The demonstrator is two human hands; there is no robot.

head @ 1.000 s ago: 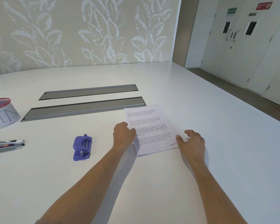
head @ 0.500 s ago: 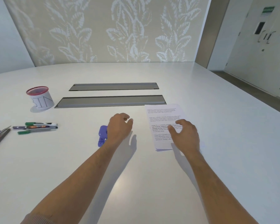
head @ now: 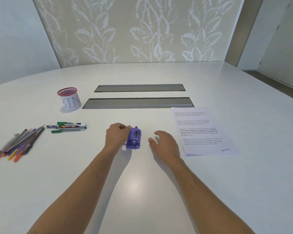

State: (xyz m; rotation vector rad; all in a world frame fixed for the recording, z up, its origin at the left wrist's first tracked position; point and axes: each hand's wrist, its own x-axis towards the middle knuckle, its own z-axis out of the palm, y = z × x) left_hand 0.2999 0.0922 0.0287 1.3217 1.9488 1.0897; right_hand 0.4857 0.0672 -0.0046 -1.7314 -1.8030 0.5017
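Left hand (head: 117,135) pinches the far corner of the purple hole punch (head: 134,138) sitting on the white table (head: 142,191), right hand (head: 164,143) loose and empty just beside it, and lifted by that one corner it could swivel and drop short of the printed sheets (head: 203,132).

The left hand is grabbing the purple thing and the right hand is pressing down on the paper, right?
Not quite. The left hand does hold the purple thing, but the right hand is not on the paper. It is open, off the sheet, between the purple thing and the paper. The head view shows it.
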